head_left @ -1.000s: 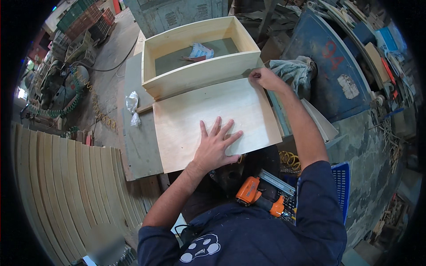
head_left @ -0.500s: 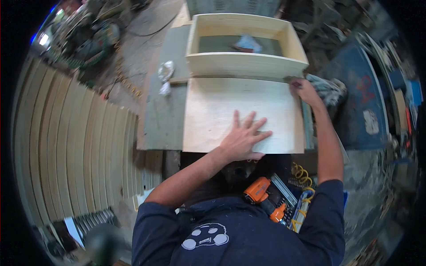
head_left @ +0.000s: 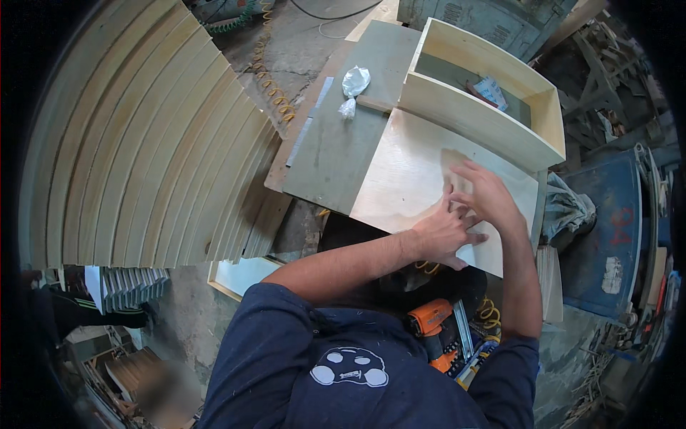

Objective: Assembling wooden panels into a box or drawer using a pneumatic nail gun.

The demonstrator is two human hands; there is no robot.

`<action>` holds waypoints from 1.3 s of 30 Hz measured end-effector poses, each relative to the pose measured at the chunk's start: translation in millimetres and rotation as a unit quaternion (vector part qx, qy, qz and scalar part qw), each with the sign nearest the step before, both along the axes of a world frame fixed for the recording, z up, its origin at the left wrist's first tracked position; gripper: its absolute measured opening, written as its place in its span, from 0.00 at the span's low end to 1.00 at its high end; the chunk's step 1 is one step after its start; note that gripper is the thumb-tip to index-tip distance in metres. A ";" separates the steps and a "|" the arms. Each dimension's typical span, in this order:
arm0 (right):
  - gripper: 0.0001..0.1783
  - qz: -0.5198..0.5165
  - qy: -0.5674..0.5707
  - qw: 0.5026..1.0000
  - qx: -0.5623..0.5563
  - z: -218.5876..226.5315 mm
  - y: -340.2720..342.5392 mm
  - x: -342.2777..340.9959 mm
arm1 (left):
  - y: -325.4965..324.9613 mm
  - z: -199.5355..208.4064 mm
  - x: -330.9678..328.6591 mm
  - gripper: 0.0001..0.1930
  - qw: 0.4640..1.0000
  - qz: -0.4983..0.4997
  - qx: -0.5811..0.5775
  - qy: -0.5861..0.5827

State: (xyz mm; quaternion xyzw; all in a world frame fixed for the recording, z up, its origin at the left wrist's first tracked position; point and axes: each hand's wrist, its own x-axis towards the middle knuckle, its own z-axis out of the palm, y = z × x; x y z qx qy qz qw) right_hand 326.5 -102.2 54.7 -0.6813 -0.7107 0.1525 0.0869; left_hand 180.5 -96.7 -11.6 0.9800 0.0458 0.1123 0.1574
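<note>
Drawn back from the far right corner of the pale rectangular plywood sheet [head_left: 414, 175], the right hand [head_left: 494, 199] is now just beside the left hand [head_left: 441, 232], partly open, fingers loosely bent, holding nothing visible. Beneath both hands lies the sheet; the left hand spreads open on it, gripping nothing. Beyond them stands a pale open-topped wooden box [head_left: 471, 111] on the flat grey counter [head_left: 329, 161].
</note>
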 end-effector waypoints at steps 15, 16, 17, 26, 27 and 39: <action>0.27 -0.009 -0.018 0.995 -0.101 -5.7 5.7 -7.7 | -8.4 -19.9 -73.3 0.25 0.987 0.095 0.078 -0.103; 0.27 -0.008 -0.024 0.995 -0.098 -6.1 6.0 -8.4 | -1.1 -17.5 -88.8 0.23 0.989 0.101 0.079 -0.079; 0.27 -0.007 -0.023 0.995 -0.100 -7.7 6.1 -9.0 | 4.8 -18.8 -104.0 0.23 0.988 0.118 0.058 -0.078; 0.28 -0.026 -0.031 0.993 -0.112 -6.3 5.4 -16.9 | 28.0 -20.7 -185.2 0.29 0.882 0.324 -0.271 -0.208; 0.29 -0.034 -0.034 0.992 -0.115 -5.3 5.3 -18.0 | 24.6 -23.4 -186.9 0.26 0.855 0.336 -0.328 -0.220; 0.31 -0.086 0.020 0.984 -0.154 -6.4 8.4 -24.4 | 17.5 -47.3 -189.1 0.13 0.790 0.369 -0.383 -0.304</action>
